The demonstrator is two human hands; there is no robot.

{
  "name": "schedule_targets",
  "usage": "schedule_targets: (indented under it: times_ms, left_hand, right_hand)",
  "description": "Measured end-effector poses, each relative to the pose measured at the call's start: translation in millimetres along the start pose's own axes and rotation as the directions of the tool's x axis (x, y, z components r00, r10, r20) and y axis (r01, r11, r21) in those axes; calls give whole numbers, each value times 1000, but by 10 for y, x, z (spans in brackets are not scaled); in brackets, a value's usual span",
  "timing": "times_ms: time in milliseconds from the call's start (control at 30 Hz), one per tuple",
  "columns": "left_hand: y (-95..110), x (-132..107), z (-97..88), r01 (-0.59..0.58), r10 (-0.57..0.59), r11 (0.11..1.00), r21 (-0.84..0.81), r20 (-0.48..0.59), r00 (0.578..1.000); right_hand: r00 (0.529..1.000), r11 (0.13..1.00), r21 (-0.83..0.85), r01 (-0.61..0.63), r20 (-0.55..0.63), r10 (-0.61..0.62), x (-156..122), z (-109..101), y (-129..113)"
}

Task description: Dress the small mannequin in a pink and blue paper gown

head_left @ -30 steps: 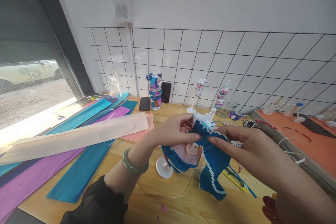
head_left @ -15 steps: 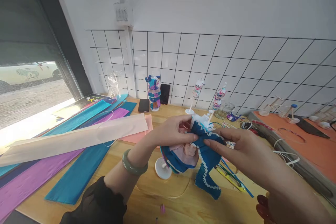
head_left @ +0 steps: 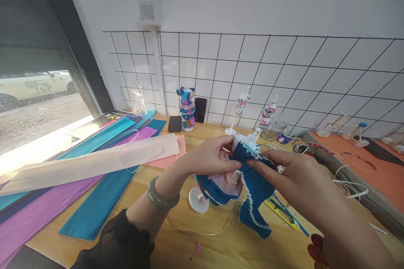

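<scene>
Wooden worktop (head_left: pixel 176 235), its left side under long sheets of paper: cream (head_left: pixel 94 164) on top, purple (head_left: pixel 47 210) and teal (head_left: pixel 97 201) below, pink (head_left: pixel 170 159) just beside the cream end. Behind them a black box (head_left: pixel 104 119) and a clear plastic bag (head_left: pixel 138 98) against the wall. Near the back edge, a dark phone (head_left: pixel 174 123) lying flat, a second phone (head_left: pixel 200 110) leaning upright on the wall, and a small dressed figure (head_left: pixel 187 109) between them. Further right, two more figures on thin stands (head_left: pixel 241 103) (head_left: pixel 267 114), then a glass jar (head_left: pixel 277 126). Black wire grid (head_left: pixel 284 71) across the white wall. Far right, an orange mat (head_left: pixel 356 164) with little wooden stick models (head_left: pixel 341 126). Window (head_left: pixel 38 109) at left.
</scene>
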State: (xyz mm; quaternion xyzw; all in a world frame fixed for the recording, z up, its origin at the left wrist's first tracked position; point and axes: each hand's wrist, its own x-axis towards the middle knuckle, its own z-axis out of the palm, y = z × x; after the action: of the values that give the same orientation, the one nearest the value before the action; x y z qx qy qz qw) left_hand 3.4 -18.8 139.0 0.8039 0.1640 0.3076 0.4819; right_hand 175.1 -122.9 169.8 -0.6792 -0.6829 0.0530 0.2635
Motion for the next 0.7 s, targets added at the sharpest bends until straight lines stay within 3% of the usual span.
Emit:
schedule_targets:
  times_ms: [433, 700]
  left_hand:
    - [70, 14, 58, 63, -59, 984, 165, -30, 998]
    - [27, 6, -35, 66, -63, 994, 89, -38, 997]
  right_hand:
    - [997, 999, -17, -48, -55, 47, -34, 60, -32]
    - [993, 982, 189, 6, 112, -28, -8, -28, 65]
